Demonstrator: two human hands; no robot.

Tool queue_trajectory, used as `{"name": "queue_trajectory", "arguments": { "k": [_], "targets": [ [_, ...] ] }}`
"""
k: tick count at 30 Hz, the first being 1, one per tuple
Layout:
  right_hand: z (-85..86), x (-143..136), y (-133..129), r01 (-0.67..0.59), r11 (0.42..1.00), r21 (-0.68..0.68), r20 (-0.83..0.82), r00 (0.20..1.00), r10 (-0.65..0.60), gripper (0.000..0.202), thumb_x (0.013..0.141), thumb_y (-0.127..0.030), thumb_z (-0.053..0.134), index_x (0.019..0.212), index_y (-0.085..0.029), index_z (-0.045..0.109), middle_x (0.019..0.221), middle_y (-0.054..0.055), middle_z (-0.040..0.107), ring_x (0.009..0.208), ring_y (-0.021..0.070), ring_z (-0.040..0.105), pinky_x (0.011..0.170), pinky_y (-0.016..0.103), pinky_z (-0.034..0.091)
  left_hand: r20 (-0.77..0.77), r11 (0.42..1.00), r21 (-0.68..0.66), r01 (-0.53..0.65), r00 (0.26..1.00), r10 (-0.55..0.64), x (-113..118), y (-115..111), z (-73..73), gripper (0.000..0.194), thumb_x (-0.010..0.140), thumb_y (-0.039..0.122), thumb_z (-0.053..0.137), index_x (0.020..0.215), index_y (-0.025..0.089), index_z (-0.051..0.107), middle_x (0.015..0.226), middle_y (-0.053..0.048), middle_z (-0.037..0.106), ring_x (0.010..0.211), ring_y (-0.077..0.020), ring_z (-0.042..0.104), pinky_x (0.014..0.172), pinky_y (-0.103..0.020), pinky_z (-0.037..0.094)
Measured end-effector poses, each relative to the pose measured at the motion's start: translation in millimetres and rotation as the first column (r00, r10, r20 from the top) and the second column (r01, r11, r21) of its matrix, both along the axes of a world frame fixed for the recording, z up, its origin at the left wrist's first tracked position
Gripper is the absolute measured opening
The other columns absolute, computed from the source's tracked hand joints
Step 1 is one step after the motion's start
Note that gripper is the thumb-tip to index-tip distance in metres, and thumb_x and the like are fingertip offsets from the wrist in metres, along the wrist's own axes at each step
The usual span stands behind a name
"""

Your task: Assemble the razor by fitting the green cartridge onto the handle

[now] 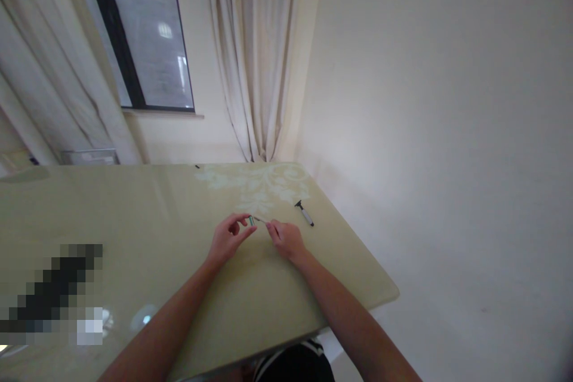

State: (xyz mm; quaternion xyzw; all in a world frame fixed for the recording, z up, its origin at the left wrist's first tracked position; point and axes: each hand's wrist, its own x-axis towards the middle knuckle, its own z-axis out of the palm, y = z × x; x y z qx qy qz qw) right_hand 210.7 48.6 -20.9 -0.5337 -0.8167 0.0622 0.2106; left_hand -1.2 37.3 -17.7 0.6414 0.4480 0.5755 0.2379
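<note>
Cartridge (pixel 251 221): small greenish piece pinched in left hand (pixel 227 240) fingertips.
Right hand (pixel 286 240): grip closed on thin strip (too small to identify); pull steadily.
Razor (pixel 304 213): lies apart on bench (pixel 134 233).

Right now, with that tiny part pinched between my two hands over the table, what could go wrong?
The small part is held only by fingertips of the left hand and right hand; it could slip and skitter across the glossy table. The razor-like tool lies close to the right edge, so a stray elbow might knock it off.
</note>
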Motion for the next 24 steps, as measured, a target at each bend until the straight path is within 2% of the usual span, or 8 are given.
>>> {"name": "queue_trajectory", "arguments": {
  "k": [2,5,10,14,19,24],
  "targets": [
    [-0.4,1.6,0.2,-0.014,1.000,0.007,-0.001,1.000,0.014,0.048,0.112,-0.047,0.033,0.094,-0.019,0.068,0.078,0.006,0.071,0.069,0.0178,0.060,0.063,0.030,0.024,-0.002,1.000,0.002,0.003,1.000,-0.003,0.8,-0.7,-0.1,0.038,0.077,0.051,0.081,0.100,0.021,0.077,0.077,0.001,0.065,0.052,-0.0083,0.042,0.050,-0.022,0.037],
    [-1.4,2.6,0.2,-0.099,0.995,0.026,-0.018,0.995,0.099,0.047,0.112,-0.047,0.032,0.095,-0.020,0.067,0.079,0.005,0.071,0.071,0.0177,0.061,0.065,0.029,0.025,-0.006,1.000,0.008,0.011,1.000,-0.011,2.4,-2.2,0.8,0.039,0.078,0.049,0.081,0.104,0.021,0.076,0.080,0.001,0.066,0.054,-0.0084,0.042,0.050,-0.022,0.038],
    [-1.6,3.0,1.5,0.006,1.000,0.030,-0.033,0.999,-0.005,0.047,0.113,-0.045,0.031,0.095,-0.020,0.068,0.081,0.005,0.072,0.072,0.0178,0.062,0.064,0.029,0.024,-0.013,1.000,0.010,0.026,1.000,-0.026,4.4,-5.2,3.9,0.036,0.078,0.046,0.082,0.102,0.021,0.077,0.079,0.001,0.066,0.054,-0.0083,0.042,0.051,-0.022,0.038],
    [-3.6,3.9,3.2,-0.076,0.996,0.053,-0.008,0.997,0.077,0.048,0.112,-0.046,0.032,0.094,-0.020,0.067,0.079,0.005,0.072,0.072,0.0178,0.063,0.065,0.029,0.025,-0.020,0.999,0.018,0.030,0.999,-0.030,3.8,-5.3,3.2,0.036,0.079,0.045,0.082,0.105,0.021,0.076,0.079,0.001,0.066,0.054,-0.0081,0.043,0.051,-0.021,0.038],
    [-6.0,2.7,4.6,0.018,0.997,0.070,0.018,1.000,-0.019,0.051,0.113,-0.049,0.030,0.092,-0.021,0.068,0.079,0.004,0.073,0.070,0.0164,0.063,0.062,0.028,0.024,-0.020,0.999,0.034,0.032,0.999,-0.031,1.4,-1.9,0.1,0.036,0.079,0.047,0.082,0.102,0.020,0.076,0.079,0.001,0.065,0.054,-0.0078,0.043,0.051,-0.021,0.039],
    [-4.9,3.2,2.4,-0.118,0.988,0.101,0.020,0.993,0.117,0.049,0.113,-0.046,0.031,0.092,-0.021,0.067,0.076,0.003,0.072,0.070,0.0158,0.063,0.063,0.027,0.027,-0.021,0.998,0.040,0.043,0.999,-0.042,0.6,-1.6,0.0,0.036,0.078,0.045,0.083,0.105,0.021,0.077,0.079,0.002,0.065,0.054,-0.0078,0.043,0.050,-0.021,0.039]
  ]
}}
